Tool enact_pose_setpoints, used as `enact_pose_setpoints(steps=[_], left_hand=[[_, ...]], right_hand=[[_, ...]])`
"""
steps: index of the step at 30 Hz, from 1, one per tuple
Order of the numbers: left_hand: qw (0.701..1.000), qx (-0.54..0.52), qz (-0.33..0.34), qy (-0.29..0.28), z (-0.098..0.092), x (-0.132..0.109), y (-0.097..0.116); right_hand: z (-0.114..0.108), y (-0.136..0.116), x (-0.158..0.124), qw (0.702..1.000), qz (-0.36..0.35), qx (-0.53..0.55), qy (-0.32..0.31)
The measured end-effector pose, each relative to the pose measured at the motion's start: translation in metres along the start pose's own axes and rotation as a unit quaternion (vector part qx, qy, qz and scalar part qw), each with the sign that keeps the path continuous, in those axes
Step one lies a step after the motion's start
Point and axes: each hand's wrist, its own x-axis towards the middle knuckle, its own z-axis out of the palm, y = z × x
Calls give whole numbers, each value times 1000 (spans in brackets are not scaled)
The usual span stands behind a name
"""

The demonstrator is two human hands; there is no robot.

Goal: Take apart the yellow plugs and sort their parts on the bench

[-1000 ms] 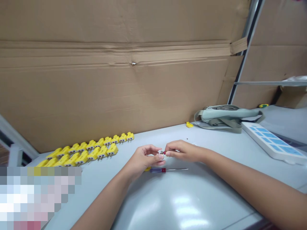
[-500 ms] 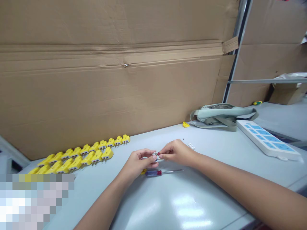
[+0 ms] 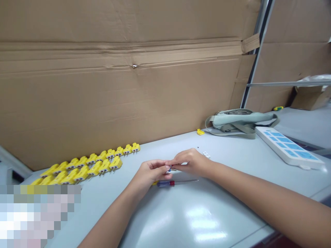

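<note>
My left hand [image 3: 152, 170] pinches a small white and blue plug part [image 3: 168, 171] between thumb and fingers. Metal pins stick out of it to the right. My right hand [image 3: 192, 162] is closed, its fingertips meeting those of the left at the part's upper side; whatever they grip is hidden. Just below the hands, a screwdriver [image 3: 165, 183] with a clear blue and red handle lies on the table, its shaft pointing right. A bit of yellow plastic [image 3: 155, 183] shows between the left hand and the handle.
Two rows of yellow plugs [image 3: 95, 167] stand at the left by the cardboard wall [image 3: 103, 103]. Behind my right hand lie a small white piece [image 3: 206, 155] and a yellow shell [image 3: 200, 132]. Farther right are a grey-green bag [image 3: 232, 122] and a white-and-blue panel [image 3: 287, 146].
My right fingertips have moved slightly up and left onto the plug part, meeting the left fingers. The small red piece seen in them before is now covered. The view has tilted slightly.
</note>
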Motion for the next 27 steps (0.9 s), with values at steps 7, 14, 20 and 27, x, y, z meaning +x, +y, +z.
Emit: enact_pose_setpoints(steps=[7,14,20,27], left_hand=[[1000,-14,-5,-13,0,-2,2],[997,-65,-24,45,1,-1,4],[992,-87,-27,87,-2,0,7],[990,-84,-34,106,0,-2,9]], right_hand=[[1,-5,-1,1000,22,2,-3],[-43,6,4,989,148,16,-5],[-125,60,-31,906,377,-154,-121],[-123,90,-52,883,404,-167,-171]])
